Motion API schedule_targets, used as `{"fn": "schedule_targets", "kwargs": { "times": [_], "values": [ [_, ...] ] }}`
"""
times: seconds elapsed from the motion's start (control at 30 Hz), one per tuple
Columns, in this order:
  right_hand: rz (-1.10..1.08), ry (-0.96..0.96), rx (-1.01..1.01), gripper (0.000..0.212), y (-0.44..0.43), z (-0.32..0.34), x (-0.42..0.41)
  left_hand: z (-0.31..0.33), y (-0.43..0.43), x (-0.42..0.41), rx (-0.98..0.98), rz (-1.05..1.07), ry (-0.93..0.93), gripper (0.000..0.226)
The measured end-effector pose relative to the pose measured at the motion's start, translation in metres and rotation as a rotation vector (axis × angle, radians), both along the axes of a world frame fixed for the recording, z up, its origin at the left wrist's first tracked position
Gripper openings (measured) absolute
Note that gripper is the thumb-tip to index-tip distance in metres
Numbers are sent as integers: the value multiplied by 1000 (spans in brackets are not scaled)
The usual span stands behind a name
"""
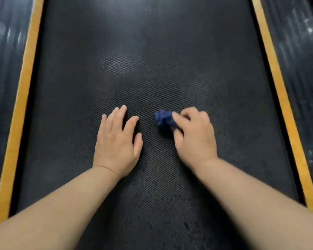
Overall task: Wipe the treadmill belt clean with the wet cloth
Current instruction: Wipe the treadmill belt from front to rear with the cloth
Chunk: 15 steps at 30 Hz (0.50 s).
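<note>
Treadmill belt [148, 51] lay black and textured between orange side strips [23, 98], left hand [117, 141] pressed flat on it with fingers spread, right hand [193, 136] gripped a crumpled dark blue cloth [163, 119] against the belt just beside it, no writing legible.

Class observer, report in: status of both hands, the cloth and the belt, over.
Left hand flat on the belt, fingers straight. Right hand grips the bunched blue cloth against the belt. Nothing else on the belt.
</note>
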State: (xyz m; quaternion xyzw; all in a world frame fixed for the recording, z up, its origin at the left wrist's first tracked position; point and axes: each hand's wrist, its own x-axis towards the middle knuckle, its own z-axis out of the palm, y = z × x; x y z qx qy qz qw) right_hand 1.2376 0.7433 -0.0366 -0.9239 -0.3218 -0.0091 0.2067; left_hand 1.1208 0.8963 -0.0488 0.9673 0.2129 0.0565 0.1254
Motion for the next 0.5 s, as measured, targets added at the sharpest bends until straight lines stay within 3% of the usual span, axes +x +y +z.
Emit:
{"fn": "schedule_targets", "kwargs": {
  "times": [0.1, 0.17, 0.27, 0.37, 0.5],
  "values": [
    [136, 80, -19, 29, -50, 6, -46, 4, -4, 3, -1, -11, 23, 50],
    [194, 37, -48, 29, -45, 5, -23, 4, -9, 8, 0, -52, 9, 49],
    [84, -80, -86, 25, -2, 7, 39, 1, -23, 15, 17, -141, -19, 47],
    [-75, -41, -159, 27, 27, 8, 84, -1, -30, 20, 18, -162, -33, 46],
    [23, -60, -93, 29, -25, 7, 26, 3, -28, 23, 18, -159, -12, 46]
  ]
}}
